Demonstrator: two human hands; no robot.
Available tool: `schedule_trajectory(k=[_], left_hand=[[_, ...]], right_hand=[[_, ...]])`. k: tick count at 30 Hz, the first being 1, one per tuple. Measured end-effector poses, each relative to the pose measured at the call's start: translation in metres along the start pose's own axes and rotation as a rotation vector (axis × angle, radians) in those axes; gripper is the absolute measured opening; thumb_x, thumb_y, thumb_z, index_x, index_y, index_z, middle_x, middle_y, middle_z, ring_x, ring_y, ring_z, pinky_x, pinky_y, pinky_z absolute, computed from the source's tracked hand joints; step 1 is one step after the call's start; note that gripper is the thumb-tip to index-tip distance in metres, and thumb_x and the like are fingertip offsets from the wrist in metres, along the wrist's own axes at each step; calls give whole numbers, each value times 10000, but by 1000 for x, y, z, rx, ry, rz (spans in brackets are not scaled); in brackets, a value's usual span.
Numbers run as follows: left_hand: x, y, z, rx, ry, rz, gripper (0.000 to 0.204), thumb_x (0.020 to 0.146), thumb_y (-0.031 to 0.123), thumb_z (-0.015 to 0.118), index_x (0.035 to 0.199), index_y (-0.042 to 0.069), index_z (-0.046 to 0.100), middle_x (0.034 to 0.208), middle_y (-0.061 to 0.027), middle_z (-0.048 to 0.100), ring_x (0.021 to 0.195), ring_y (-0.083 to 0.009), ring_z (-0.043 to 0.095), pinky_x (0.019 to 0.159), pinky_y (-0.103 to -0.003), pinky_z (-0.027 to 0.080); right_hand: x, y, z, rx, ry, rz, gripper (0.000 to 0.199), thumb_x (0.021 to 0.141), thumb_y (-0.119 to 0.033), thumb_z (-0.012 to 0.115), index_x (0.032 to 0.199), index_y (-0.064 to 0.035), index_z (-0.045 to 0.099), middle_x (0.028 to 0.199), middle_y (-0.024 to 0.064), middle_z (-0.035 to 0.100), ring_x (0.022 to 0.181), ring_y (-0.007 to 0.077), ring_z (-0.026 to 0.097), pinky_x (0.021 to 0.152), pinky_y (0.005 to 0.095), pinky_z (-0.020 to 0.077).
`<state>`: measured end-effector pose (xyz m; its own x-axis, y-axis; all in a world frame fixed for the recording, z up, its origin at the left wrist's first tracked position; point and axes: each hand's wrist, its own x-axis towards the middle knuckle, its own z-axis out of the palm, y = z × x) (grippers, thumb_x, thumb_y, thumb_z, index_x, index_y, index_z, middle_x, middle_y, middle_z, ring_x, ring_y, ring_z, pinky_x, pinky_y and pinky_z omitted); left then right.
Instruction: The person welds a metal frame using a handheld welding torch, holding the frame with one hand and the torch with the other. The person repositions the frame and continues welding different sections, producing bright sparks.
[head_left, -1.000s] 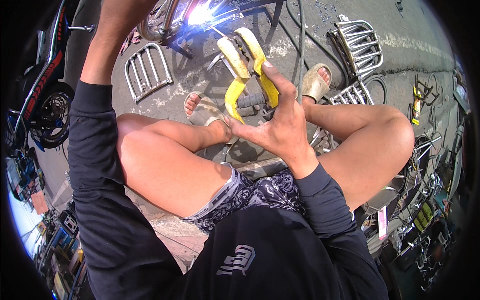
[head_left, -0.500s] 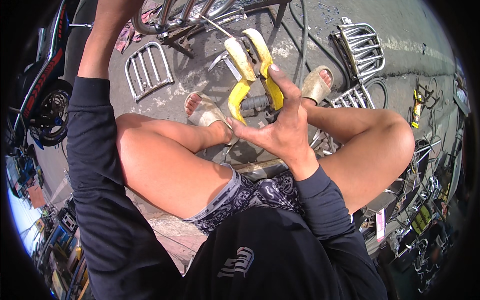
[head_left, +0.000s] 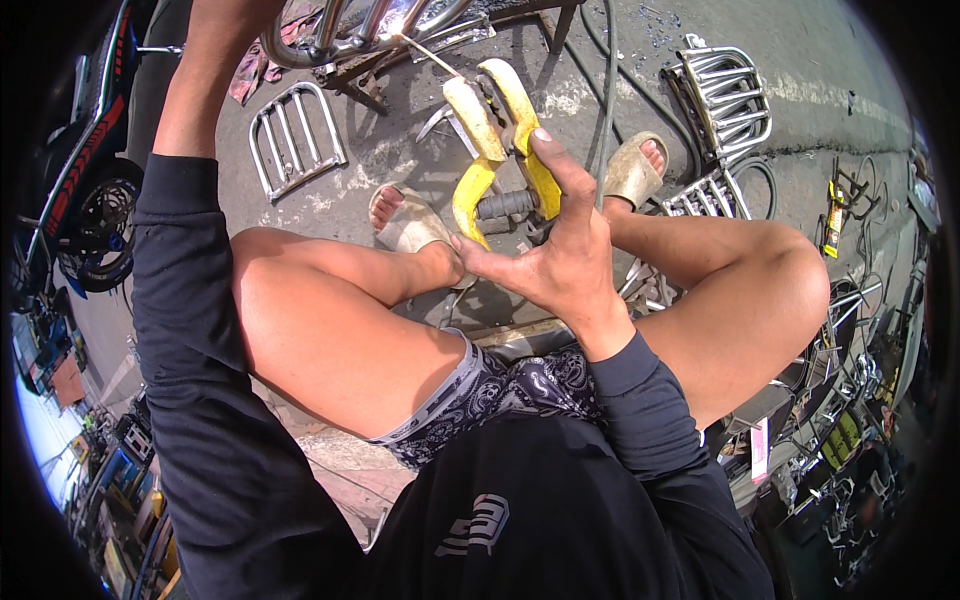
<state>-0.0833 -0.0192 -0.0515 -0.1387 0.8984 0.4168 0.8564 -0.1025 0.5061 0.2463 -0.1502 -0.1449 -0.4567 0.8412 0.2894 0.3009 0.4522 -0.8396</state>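
My right hand (head_left: 555,245) is closed around the yellow electrode holder (head_left: 466,210), thumb and forefinger on its two handles. From its jaws a thin welding rod (head_left: 432,57) points up and left. The rod's tip meets the chrome tube rack (head_left: 345,45) at the top, where a bright glow shows. My left hand (head_left: 235,12) reaches up beside the rack's left end; the picture's edge cuts off its fingers, so its grip is hidden. A hammer (head_left: 440,120) lies on the ground behind the holder.
The rack rests on a low metal stand (head_left: 365,75). A smaller chrome rack (head_left: 297,142) lies at the left, and stacked chrome racks (head_left: 722,100) lie at the right. Dark cables (head_left: 608,90) run past my right foot. A motorcycle (head_left: 95,215) stands far left.
A bright glow has appeared where the rod meets the rack. The electrode holder and my right hand have shifted slightly left. My left arm has hardly moved.
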Motion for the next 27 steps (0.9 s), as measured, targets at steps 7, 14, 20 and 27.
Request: schedule_trajectory(k=[7, 14, 20, 27], left_hand=[[4, -4, -2, 25, -32, -70, 280, 1089, 208, 624, 845, 72, 629, 681, -10, 587, 525, -78, 518, 453, -231, 448], [3, -3, -1, -3, -21, -89, 275, 1086, 201, 626, 843, 71, 626, 676, -6, 575, 525, -78, 510, 452, -230, 441], [3, -4, -2, -3, -17, -72, 274, 1087, 202, 623, 847, 70, 629, 675, -6, 572, 524, -80, 506, 451, -230, 438], [4, -9, -1, 2, -14, -102, 284, 1088, 217, 621, 846, 68, 628, 674, -7, 573, 525, -82, 517, 454, -227, 449]], right_hand=[[0, 0, 1, -2, -6, -2, 1148, 685, -243, 1033, 1557, -40, 315, 1402, 277, 628, 1233, 360, 712, 1035, 427, 608], [-1, 1, 3, 37, 9, 3, 1152, 681, -231, 1035, 1559, -42, 314, 1394, 277, 627, 1231, 352, 710, 1034, 423, 608], [-1, 1, 1, 37, 26, -7, 1154, 683, -218, 1033, 1562, -44, 306, 1389, 274, 629, 1221, 344, 712, 1027, 415, 611], [0, 2, 2, 31, 5, 11, 1154, 685, -226, 1032, 1561, -43, 304, 1382, 277, 635, 1242, 347, 705, 1039, 421, 606]])
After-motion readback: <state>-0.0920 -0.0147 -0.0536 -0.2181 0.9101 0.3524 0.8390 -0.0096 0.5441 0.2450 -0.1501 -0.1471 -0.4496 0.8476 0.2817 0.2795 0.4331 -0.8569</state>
